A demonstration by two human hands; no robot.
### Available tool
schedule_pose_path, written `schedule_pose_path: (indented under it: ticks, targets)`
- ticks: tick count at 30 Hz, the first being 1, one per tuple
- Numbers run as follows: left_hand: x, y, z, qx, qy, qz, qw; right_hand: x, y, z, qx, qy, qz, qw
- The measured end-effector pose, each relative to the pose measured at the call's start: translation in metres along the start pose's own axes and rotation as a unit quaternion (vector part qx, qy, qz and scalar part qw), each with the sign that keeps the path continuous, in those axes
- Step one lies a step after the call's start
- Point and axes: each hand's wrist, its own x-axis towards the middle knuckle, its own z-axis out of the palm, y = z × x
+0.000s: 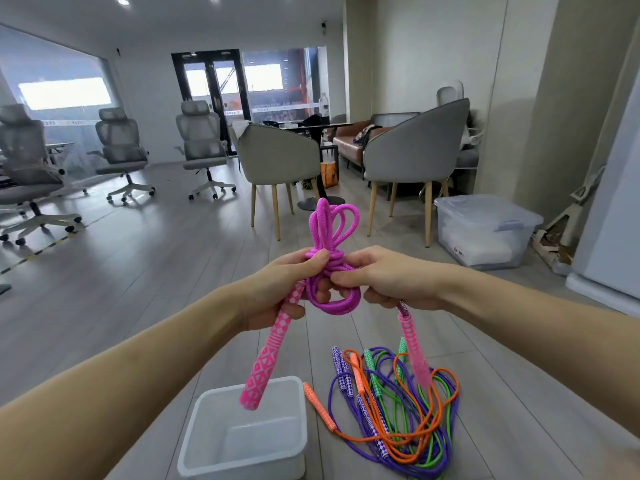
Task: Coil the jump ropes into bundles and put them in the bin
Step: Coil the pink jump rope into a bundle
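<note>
No text, label, brand or number can be read. A small red mark is seen on the front wall of the lidded clear storage box [485,233] on the floor at the right, but it is too small to be made out. Lettering appears to be printed on a banner [287,110] seen through the glass behind the far chairs, yet it is too blurred for any word to be told. Only geometric patterns, not characters, are carried on the handles of the jump ropes [391,407].
</note>
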Motion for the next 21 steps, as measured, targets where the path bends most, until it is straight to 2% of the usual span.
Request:
schedule_pose_path:
  ticks: [3, 5, 9, 12, 14, 17, 19, 21]
  targets:
    - [-0.002, -0.005, 0.001, 0.033, 0.018, 0.003, 0.999, -0.001, 0.001, -0.001, -0.003, -0.023, 0.013, 1.0]
    - [-0.001, -0.009, 0.003, 0.028, 0.027, 0.012, 0.999, -0.001, 0.002, -0.001, -0.018, -0.01, 0.015, 1.0]
    - [0.001, -0.011, 0.003, 0.033, 0.058, 0.024, 0.998, 0.004, 0.003, 0.001, -0.059, 0.069, 0.004, 0.996]
    - [0.0, -0.011, 0.0, 0.046, 0.076, 0.029, 0.996, 0.005, 0.002, -0.002, -0.151, 0.151, -0.008, 0.977]
    - [0.001, -0.013, -0.002, 0.045, 0.09, 0.028, 0.995, 0.006, 0.002, -0.004, -0.176, 0.179, -0.031, 0.967]
    - [0.001, -0.013, -0.002, -0.008, 0.087, 0.031, 0.996, 0.011, 0.007, -0.004, -0.108, 0.168, -0.037, 0.979]
    - [0.0, -0.009, 0.0, -0.05, 0.097, 0.047, 0.993, 0.015, 0.016, -0.005, -0.027, 0.138, -0.035, 0.989]
    - [0.0, -0.002, 0.0, -0.086, 0.107, 0.069, 0.988, 0.016, 0.029, -0.005, 0.009, 0.102, -0.041, 0.994]
